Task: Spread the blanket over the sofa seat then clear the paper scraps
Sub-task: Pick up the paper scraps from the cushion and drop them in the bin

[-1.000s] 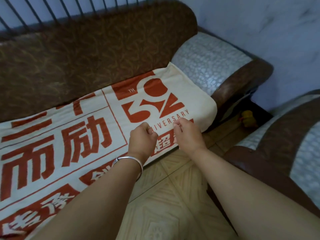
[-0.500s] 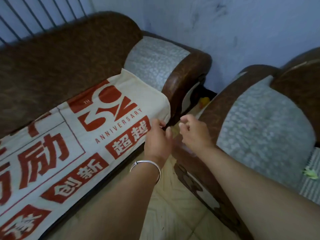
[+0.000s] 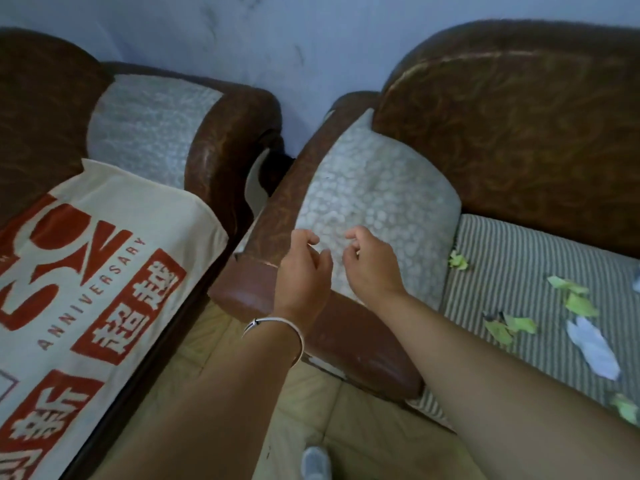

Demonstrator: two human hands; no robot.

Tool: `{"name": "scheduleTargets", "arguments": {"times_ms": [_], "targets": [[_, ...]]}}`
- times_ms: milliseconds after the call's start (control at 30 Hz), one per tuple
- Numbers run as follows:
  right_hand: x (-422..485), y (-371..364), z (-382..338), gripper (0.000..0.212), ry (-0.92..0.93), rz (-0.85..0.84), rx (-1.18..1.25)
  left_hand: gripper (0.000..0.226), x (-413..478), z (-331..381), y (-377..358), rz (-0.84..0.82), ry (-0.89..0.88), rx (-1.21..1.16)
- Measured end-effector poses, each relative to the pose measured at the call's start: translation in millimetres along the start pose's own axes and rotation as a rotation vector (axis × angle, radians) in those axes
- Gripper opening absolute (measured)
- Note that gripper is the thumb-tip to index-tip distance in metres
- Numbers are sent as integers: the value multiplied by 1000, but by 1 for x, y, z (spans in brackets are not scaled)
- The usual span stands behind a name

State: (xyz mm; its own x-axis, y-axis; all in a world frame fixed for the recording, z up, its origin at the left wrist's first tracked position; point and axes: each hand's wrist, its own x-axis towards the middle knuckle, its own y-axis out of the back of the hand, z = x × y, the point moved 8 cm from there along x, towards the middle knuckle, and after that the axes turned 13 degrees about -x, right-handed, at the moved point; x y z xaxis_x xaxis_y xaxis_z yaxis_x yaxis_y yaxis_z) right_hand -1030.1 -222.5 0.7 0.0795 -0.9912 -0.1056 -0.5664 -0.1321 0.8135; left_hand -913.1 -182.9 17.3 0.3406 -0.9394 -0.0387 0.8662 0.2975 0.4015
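A cream blanket with red lettering lies flat over the seat of the left sofa. My left hand, a silver bangle on its wrist, and my right hand hover side by side over the armrest of the right sofa. Both hands hold nothing, fingers loosely curled and apart. Several green paper scraps and a white scrap lie scattered on the striped seat of the right sofa, to the right of my hands.
The two brown sofas stand at an angle with a narrow gap between their armrests. Beige tiled floor lies below my arms. A pale wall runs behind.
My view and both hands swung right, away from the blanket's corner, to over the right sofa's armrest. The blanket was let go and lies flat. The scraps came into view.
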Motion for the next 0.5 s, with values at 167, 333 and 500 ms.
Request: {"name": "scheduleTargets", "arguments": {"times_ms": [167, 333, 500], "targets": [[7, 21, 76, 31, -128, 40, -56, 21, 6, 4, -84, -195, -47, 54], [15, 44, 160, 33, -295, 75, -118, 27, 6, 5, -179, -416, -112, 90], [2, 54, 238, 33, -435, 122, -167, 30, -9, -4, -260, -648, -172, 154]]}}
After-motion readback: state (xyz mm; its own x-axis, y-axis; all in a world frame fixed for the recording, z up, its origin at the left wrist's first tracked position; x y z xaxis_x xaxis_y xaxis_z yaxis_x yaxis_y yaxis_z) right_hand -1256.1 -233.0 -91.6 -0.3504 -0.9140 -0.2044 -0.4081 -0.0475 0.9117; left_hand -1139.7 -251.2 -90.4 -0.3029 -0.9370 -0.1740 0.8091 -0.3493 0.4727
